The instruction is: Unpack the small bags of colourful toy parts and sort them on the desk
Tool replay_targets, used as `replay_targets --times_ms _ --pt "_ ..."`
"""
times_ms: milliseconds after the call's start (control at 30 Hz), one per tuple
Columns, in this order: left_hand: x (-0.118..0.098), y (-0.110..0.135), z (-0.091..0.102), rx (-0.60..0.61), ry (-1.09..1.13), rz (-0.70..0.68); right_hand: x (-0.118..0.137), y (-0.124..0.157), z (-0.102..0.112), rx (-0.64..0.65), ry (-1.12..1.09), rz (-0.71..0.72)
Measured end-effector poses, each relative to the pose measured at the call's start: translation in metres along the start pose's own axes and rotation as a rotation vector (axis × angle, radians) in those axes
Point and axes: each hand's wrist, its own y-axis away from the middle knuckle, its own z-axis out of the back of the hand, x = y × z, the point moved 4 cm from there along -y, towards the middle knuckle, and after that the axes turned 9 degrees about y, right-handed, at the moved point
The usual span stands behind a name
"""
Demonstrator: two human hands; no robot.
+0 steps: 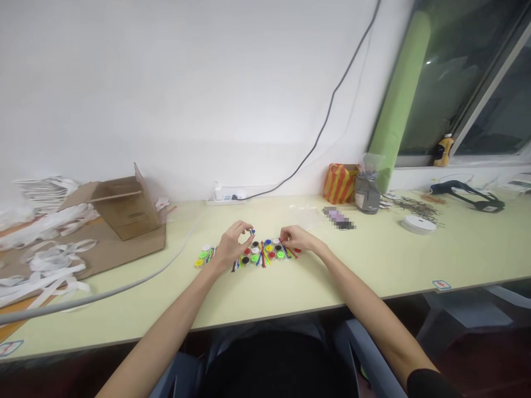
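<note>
Currently, left hand point(232, 247) pinching small blue piece point(252, 231), right hand point(295, 238) pinched above round colored pots point(261, 253), pale green surface point(373, 260), bottle label point(443, 151) unreadable

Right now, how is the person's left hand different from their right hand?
The left hand is lifted higher and pinches a small blue piece, while the right hand sits lower with its fingertips at a red piece. The left hand is over the left part of the bright round caps, and the right hand is at their right end. Both hands are bare and close to those caps.
</note>
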Motion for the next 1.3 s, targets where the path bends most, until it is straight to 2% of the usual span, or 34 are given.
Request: replay_targets --times_ms 133,367,567,733,833,1300 --pt "-0.002 0.000 0.001 -0.003 -0.003 0.005 0.000 -0.001 0.002 -0.018 -0.010 -0.006" --pt "-0.002 -0.001 0.001 0.002 -0.002 0.005 -0.008 -0.002 0.016 -0.174 -0.058 -0.053" --pt "-0.003 -0.001 0.000 0.016 0.005 0.000 -0.010 0.002 0.012 -0.087 0.040 -0.117" --pt "-0.004 -0.001 0.000 0.022 0.000 -0.004 0.002 0.004 0.012 0.016 -0.012 0.029" --pt "-0.004 -0.001 -0.001 0.037 0.000 -0.001 0.005 0.006 0.011 0.073 -0.041 0.047" --pt "-0.003 -0.001 -0.003 0.064 0.008 -0.001 0.005 0.009 0.012 0.088 -0.025 0.009"
